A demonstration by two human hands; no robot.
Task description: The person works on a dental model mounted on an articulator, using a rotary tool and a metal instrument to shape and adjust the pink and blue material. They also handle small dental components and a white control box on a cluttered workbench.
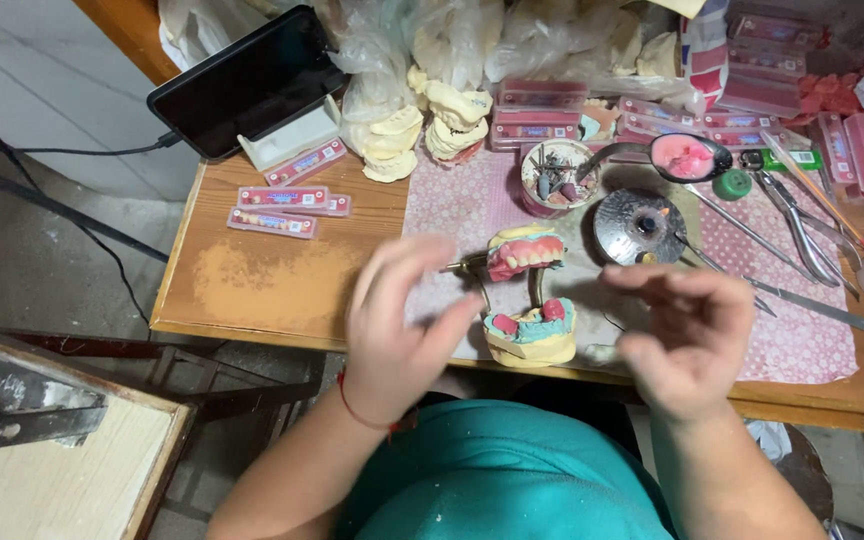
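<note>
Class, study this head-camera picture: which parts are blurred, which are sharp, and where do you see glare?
In the head view, both the left hand and the right hand are smeared by motion blur; the hinged dental model between them and the tools on the wooden table stay sharp; the round metal dish catches a soft highlight; lighting is even, shadows faint.

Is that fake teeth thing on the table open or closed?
Open. The upper pink denture is swung up and back on its metal hinge, leaving a gap above the lower plaster model. Neither blurred hand touches it.

Both hands (402, 325) (687, 335) raised, fingers loosely open.
</note>
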